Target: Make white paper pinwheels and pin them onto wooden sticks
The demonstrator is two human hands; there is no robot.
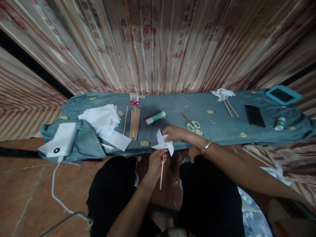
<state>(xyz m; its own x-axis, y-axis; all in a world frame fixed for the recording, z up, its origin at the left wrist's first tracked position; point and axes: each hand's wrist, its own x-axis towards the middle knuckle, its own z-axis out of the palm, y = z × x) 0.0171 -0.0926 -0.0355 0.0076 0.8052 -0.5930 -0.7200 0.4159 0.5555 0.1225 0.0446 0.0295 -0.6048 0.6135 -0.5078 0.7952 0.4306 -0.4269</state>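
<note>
A white paper pinwheel (161, 141) is held just above the front edge of the cloth-covered table, its folded blades spread. My left hand (156, 162) is closed around a thin wooden stick (161, 177) right under the pinwheel, and the stick's lower end points down between my knees. My right hand (173, 132), with a metal bangle on its wrist, comes from the right with its fingers closed at the pinwheel's middle and right blade. The exact spot where its fingertips press is partly hidden. A glue stick (155, 117) and green-handled scissors (192, 123) lie just beyond my hands.
Left of my hands are a row of wooden sticks (135, 123), a red box of small metal pieces (134, 99), white papers (102, 120) and a white device (64, 140) with a cable. At right lie pinwheels (223, 94), a phone (255, 116), another glue stick (279, 123) and a blue-framed tablet (283, 94).
</note>
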